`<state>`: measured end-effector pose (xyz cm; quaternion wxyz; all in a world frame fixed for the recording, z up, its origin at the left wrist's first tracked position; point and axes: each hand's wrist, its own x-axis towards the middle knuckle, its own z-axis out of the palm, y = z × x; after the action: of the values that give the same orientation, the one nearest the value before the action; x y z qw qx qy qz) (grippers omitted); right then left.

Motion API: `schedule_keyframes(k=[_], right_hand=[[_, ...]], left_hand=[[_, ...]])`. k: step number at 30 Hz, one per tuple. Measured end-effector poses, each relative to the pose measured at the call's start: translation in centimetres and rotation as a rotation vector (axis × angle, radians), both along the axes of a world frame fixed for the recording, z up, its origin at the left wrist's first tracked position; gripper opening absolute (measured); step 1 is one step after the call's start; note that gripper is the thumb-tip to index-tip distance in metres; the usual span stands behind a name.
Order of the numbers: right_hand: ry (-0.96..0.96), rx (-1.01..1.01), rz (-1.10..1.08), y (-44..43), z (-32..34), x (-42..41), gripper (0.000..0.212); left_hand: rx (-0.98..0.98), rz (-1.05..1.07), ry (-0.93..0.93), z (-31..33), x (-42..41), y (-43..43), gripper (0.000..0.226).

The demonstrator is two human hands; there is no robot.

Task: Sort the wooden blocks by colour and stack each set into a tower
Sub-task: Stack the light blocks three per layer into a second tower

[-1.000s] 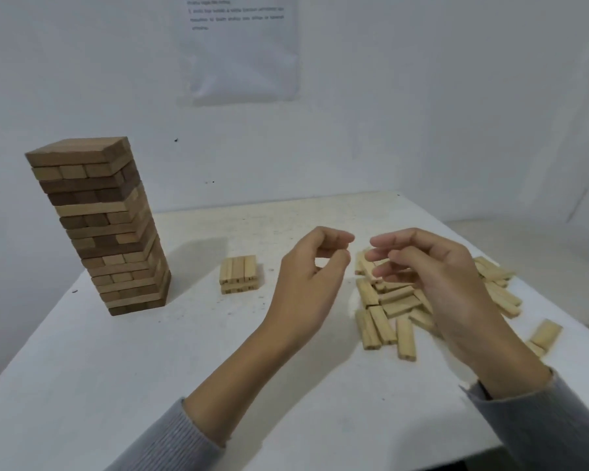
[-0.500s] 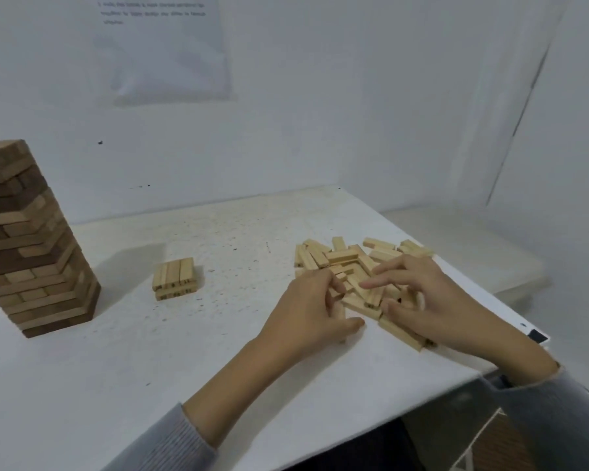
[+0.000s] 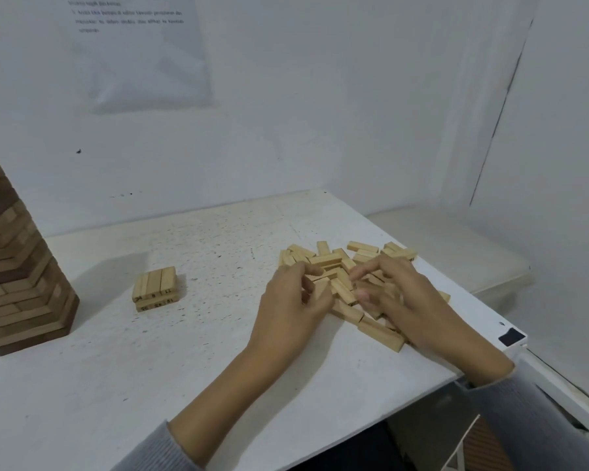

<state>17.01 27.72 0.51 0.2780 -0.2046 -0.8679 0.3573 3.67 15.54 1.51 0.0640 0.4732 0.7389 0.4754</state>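
A loose pile of light wooden blocks lies at the table's right side. My left hand rests on the pile's left edge, its thumb and curled fingers pinching a light block. On the pile's near right part my right hand has its index finger and thumb curled round blocks underneath; the fingertips are partly hidden. A low two-layer stack of light blocks stands left of the pile. At the far left rises a tall tower of brown and tan blocks, cut off by the frame edge.
The white table ends just right of the pile, at an edge with a black mark. A wall with a taped paper sheet stands close behind. A pale bench sits lower to the right.
Both hands have dropped from above the pile into it and taken hold of blocks. The view has swung right, pushing the tower to the left edge.
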Motion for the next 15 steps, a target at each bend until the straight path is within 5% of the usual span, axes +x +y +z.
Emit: schedule_keyframes(k=[3, 5, 10, 15], right_hand=[[0.261, -0.228, -0.044, 0.7, 0.5, -0.3, 0.014], [0.266, -0.265, -0.08, 1.2, 0.9, -0.6, 0.016], [-0.068, -0.03, -0.263, 2.4, 1.2, -2.2, 0.005], [-0.352, 0.23, -0.433, 1.8, 1.0, -3.6, 0.036]], left_hand=[[0.045, -0.038, -0.244, 1.0, -0.1, 0.7, 0.016], [0.037, -0.05, -0.322, 1.4, -0.1, 1.3, 0.022], [-0.002, -0.025, -0.491, 1.7, 0.1, 2.9, 0.025], [0.021, -0.023, -0.557, 1.8, -0.2, 3.2, 0.025]])
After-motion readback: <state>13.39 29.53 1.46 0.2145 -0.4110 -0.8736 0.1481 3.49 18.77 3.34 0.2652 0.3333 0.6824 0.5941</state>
